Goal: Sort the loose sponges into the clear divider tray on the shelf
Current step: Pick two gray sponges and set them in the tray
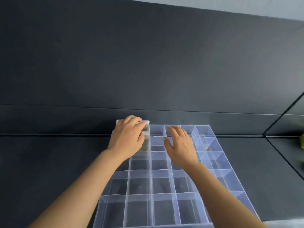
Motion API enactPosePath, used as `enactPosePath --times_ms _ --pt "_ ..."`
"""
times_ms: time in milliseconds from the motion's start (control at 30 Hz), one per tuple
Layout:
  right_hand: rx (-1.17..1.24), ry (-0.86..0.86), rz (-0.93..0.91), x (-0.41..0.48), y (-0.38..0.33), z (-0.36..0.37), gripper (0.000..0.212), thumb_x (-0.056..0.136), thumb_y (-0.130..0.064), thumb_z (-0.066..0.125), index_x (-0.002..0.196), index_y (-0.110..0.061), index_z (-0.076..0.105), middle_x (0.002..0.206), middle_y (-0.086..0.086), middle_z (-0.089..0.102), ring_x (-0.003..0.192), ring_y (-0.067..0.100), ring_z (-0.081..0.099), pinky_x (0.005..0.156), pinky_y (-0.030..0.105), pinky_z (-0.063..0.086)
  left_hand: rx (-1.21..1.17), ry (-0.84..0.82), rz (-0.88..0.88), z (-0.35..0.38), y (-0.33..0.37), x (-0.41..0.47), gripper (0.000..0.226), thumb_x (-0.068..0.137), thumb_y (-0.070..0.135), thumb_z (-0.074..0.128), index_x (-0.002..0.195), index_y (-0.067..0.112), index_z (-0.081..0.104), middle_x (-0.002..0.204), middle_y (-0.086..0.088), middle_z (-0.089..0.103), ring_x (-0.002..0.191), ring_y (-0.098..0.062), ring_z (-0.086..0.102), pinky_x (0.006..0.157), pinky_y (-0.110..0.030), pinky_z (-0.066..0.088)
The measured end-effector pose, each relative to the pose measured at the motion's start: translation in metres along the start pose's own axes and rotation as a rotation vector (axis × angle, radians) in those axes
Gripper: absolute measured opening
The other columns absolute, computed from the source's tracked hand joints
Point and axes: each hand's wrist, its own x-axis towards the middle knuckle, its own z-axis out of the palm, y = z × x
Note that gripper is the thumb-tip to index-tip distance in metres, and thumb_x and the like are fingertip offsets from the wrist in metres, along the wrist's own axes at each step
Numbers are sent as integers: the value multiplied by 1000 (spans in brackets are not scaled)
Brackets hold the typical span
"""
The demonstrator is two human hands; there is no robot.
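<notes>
The clear divider tray [164, 181] lies on the dark shelf [49, 162] and stretches from the near edge to the back. Its many compartments look bare apart from the far left one. My left hand [127, 139] is over that far left corner, with its fingers curled round a pale grey-white sponge [145, 129] that stands in or at the corner compartment. My right hand [179, 143] hovers above the far middle compartments with straight, slightly spread fingers, and it holds nothing.
A dark back wall [148, 63] rises right behind the tray. A dark panel seam [279, 116] runs diagonally at the right. A green object [301, 141] shows at the right edge of the shelf.
</notes>
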Motion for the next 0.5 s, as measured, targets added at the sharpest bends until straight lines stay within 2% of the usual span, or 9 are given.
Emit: enactPosePath --times_ms 100,300,500 --pt "-105 10 97 -22 24 -19 45 95 -30 46 137 -15 43 139 4 47 130 25 38 104 37 32 -1 -26 71 7 32 10 24 81 13 61 103 8 68 112 -7 63 109 -28 55 87 -40 45" --pt "-242 6 290 -74 87 -68 49 92 -30 50 139 -20 41 139 2 47 133 24 35 107 35 30 34 -135 224 34 105 29 29 85 18 52 112 16 63 119 1 58 114 -22 49 91 -35 40" --pt "-294 7 456 -135 156 -117 42 84 -23 51 126 -17 51 128 2 52 124 25 41 97 32 35 68 -208 334 58 194 44 27 85 16 47 108 21 60 116 5 56 113 -18 47 90 -31 40"
